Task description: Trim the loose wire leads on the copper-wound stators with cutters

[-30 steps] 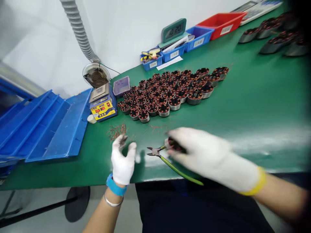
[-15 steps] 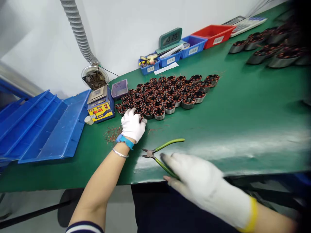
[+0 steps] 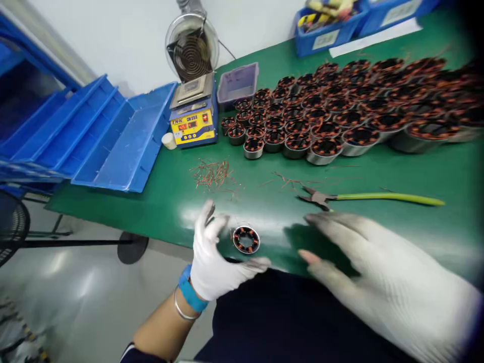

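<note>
A single motor stator [image 3: 239, 241], a metal ring with copper windings inside, lies near the table's front edge. Around it curves my left hand [image 3: 215, 262], white-gloved, thumb and fingers spread; contact with the ring cannot be made out. My right hand [image 3: 374, 272], in a white glove with bare thumb tip, hovers blurred at the right, thumb and fingers apart and nothing seen between them. Just beyond its fingertips lie diagonal cutters [image 3: 381, 197] with green handles, jaws pointing left; one handle is mostly hidden by that hand.
Many stators [image 3: 323, 147] stand in rows behind. Clipped copper wires [image 3: 212, 174] lie scattered on the green table [image 3: 174, 201]. A yellow-and-blue soldering pot unit [image 3: 194, 126], a purple bin [image 3: 237, 86], blue trays [image 3: 109, 151] and a blue tool box [image 3: 316, 41] stand around.
My left hand has moved from the rows to the front edge, where one stator now lies. My right hand no longer overlaps the cutters' handle as before. The view has turned left and closer.
</note>
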A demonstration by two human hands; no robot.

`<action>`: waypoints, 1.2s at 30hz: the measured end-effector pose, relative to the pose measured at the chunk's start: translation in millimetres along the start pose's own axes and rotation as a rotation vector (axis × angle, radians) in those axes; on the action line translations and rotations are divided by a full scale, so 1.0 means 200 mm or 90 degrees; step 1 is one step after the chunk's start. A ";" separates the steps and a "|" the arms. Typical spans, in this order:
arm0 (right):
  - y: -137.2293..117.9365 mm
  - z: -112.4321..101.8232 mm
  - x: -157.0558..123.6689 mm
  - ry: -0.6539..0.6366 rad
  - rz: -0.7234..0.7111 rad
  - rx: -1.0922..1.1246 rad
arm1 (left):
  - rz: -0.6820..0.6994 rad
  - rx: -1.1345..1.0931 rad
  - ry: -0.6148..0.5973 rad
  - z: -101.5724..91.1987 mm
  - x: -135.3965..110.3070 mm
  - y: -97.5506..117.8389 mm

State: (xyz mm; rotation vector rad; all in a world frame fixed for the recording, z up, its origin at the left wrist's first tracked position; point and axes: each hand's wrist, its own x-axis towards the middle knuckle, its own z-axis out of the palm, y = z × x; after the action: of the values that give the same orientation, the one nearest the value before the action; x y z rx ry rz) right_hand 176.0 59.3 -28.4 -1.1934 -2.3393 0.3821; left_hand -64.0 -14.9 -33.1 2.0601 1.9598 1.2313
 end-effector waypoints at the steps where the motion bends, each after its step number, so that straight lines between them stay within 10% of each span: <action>1: -0.05 0.02 0.01 -0.008 0.008 0.034 | -0.057 -0.025 0.009 0.02 -0.01 -0.01; 10: -0.20 0.08 0.29 -0.298 0.145 0.098 | -0.195 -0.135 -0.141 0.05 0.08 -0.02; 14: -0.16 0.07 0.32 -0.221 0.231 -0.032 | -0.160 -0.163 -0.128 0.04 0.08 -0.05; 20: -0.21 0.09 0.35 -0.254 0.103 0.125 | -0.131 -0.221 -0.122 0.03 0.08 -0.06; 27: -0.19 0.11 0.34 -0.211 0.156 -0.101 | -0.134 -0.284 -0.156 0.05 0.07 -0.09; 32: -0.22 0.15 0.37 -0.189 0.043 0.103 | -0.154 -0.267 -0.192 0.01 0.11 -0.08; 36: -0.23 0.15 0.40 -0.244 0.121 0.225 | -0.181 -0.314 -0.233 0.00 0.13 -0.07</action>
State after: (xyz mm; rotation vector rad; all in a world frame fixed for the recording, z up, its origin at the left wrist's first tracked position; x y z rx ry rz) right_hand 89.3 96.4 -10.3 -1.2505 -2.3279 1.1279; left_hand -79.1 9.6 -28.4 1.5679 1.5262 1.0500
